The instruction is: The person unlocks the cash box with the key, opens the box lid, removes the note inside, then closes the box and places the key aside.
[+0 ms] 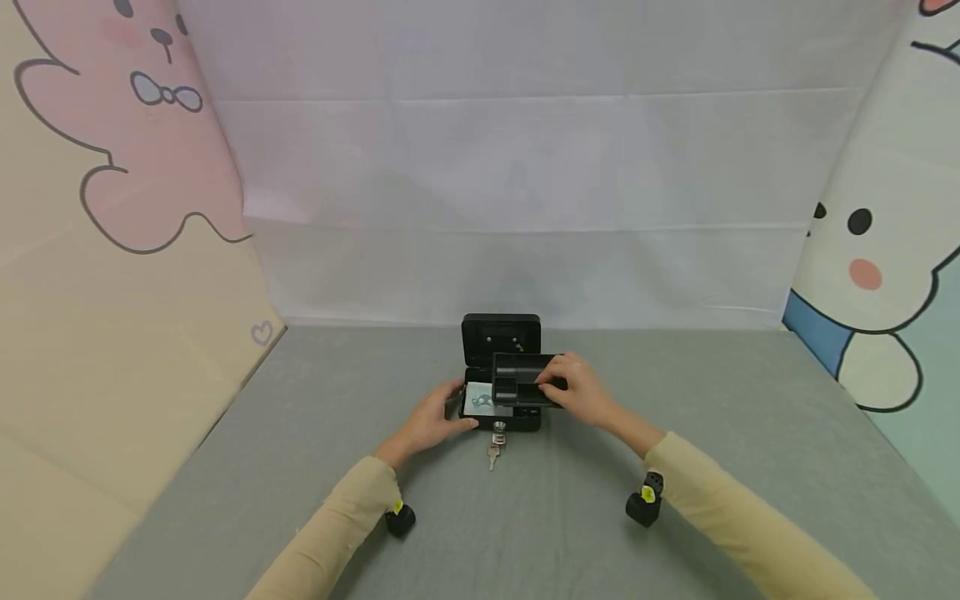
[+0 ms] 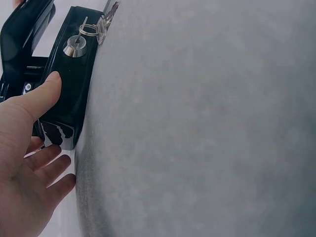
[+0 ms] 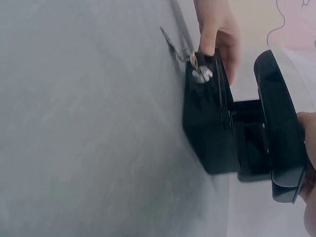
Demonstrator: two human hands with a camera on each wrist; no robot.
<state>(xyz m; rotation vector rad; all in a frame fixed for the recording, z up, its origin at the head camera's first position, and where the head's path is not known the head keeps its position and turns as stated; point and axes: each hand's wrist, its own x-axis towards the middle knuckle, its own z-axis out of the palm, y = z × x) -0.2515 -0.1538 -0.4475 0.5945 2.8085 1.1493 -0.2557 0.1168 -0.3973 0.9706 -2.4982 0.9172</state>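
Note:
A black cash box [image 1: 528, 422] stands on the grey table with its lid [image 1: 501, 337] raised at the back. My left hand [image 1: 429, 421] holds the box's left front corner, thumb on the front face and fingers along the side. Over the box's right part, my right hand [image 1: 581, 389] pinches a black insert tray [image 1: 506, 385], lifted above the opening. A pale printed paper, like a banknote [image 1: 480, 400], lies inside at the left; the tray hides the rest. Keys on a ring [image 1: 493, 454] hang from the front lock [image 2: 75, 47].
The grey cloth-covered table [image 1: 360, 533] spreads around the box. A white cloth backdrop [image 1: 525, 167] rises behind it. Printed cartoon panels [image 1: 112, 317] flank the table on both sides. Small black cameras [image 1: 642, 506] sit on both wrists.

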